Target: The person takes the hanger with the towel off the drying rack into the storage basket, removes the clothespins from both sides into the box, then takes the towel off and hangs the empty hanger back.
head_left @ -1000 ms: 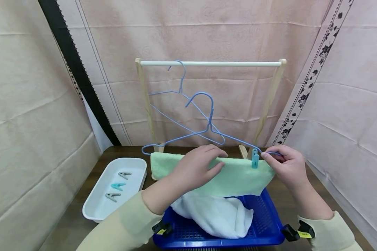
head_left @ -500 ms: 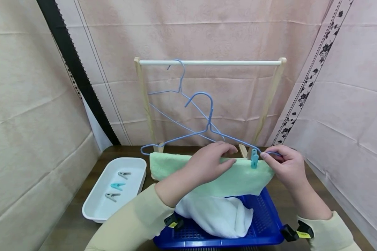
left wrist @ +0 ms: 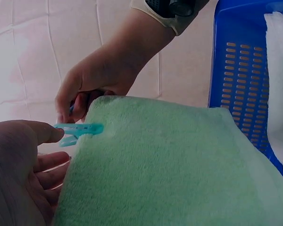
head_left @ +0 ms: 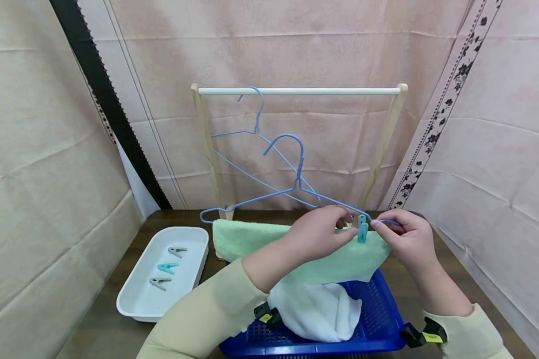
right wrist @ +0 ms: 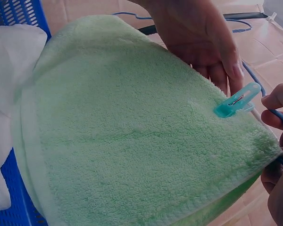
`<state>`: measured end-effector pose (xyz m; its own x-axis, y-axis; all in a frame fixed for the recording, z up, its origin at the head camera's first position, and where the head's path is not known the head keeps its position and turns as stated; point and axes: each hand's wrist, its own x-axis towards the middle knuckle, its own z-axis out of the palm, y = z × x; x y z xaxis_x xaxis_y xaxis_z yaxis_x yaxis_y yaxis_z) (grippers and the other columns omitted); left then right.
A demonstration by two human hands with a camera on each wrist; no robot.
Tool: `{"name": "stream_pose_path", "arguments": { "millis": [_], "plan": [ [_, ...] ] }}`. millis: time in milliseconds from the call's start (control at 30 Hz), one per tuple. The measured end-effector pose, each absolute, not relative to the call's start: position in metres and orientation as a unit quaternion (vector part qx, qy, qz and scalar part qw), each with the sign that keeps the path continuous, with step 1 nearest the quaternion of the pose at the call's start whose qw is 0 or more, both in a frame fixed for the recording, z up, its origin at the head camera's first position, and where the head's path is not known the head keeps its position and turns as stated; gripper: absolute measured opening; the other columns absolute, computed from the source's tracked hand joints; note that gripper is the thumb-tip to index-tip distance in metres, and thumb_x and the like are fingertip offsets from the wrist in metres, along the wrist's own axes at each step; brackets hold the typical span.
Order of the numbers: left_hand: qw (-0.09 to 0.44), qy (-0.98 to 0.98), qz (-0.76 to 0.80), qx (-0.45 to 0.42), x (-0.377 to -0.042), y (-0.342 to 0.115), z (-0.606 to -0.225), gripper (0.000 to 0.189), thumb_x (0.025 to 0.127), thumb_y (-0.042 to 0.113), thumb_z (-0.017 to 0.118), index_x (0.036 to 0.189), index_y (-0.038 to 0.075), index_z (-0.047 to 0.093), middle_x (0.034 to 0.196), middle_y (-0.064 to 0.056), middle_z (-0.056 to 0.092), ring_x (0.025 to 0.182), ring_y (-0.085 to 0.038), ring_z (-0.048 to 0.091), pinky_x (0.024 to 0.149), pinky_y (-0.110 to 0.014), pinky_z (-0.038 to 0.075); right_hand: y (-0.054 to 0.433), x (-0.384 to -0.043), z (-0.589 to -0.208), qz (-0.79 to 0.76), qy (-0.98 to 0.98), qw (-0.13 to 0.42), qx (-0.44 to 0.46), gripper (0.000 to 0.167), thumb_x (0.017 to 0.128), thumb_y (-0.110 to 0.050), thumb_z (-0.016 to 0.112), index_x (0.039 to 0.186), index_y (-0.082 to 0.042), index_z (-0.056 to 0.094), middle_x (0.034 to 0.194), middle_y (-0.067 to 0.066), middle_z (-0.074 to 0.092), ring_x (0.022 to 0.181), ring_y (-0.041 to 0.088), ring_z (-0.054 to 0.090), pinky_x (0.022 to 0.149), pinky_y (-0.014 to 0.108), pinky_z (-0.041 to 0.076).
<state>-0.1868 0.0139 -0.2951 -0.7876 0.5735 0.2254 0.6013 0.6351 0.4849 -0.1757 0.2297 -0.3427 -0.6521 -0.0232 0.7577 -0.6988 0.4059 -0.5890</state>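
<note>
1. Hanging over the blue basket [head_left: 314, 348], the green towel [head_left: 337, 264] could slip at its unpegged left end.
2. The front hanger [head_left: 299, 178], pinched one-ended by the right hand [head_left: 408, 242], might tilt.
3. The left hand [head_left: 321, 232], fingers relaxed, could knock the teal clothespin [head_left: 362, 230] beside it.

Head view evenly bright — wrist views dim, the left's upper-left corner glaring.
</note>
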Motion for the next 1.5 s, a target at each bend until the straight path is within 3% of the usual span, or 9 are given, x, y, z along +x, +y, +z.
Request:
{"name": "stream_pose_path", "arguments": {
  "millis": [500,1500],
  "plan": [
    [0.016,-0.894,-0.299,-0.334,-0.191,0.029,-0.299,0.021,0.099,0.041,0.06,0.112,0.025,0.065,0.102,0.018,0.064,0.086,0.005,0.058,0.068,-0.016,0.048,0.233,-0.177,-0.346,0.493,-0.758,0.353,0.24,0.015,0.077,0.018,0.071,0.081,0.004,0.069,0.071,-0.009,0.059,0.053,0.002,0.047,0.046,0.016,0.041],
    [0.071,-0.87,-0.314,-0.372,-0.188,0.032,-0.309,0.016,0.098,0.034,0.062,0.111,0.025,0.066,0.099,0.019,0.061,0.087,0.009,0.053,0.069,-0.01,0.043,0.238,-0.181,-0.351,0.5,-0.76,0.349,0.225,0.014,0.078,0.018,0.07,0.082,0.005,0.069,0.07,-0.011,0.058,0.052,0.002,0.045,0.046,0.017,0.04]
  ]
}}
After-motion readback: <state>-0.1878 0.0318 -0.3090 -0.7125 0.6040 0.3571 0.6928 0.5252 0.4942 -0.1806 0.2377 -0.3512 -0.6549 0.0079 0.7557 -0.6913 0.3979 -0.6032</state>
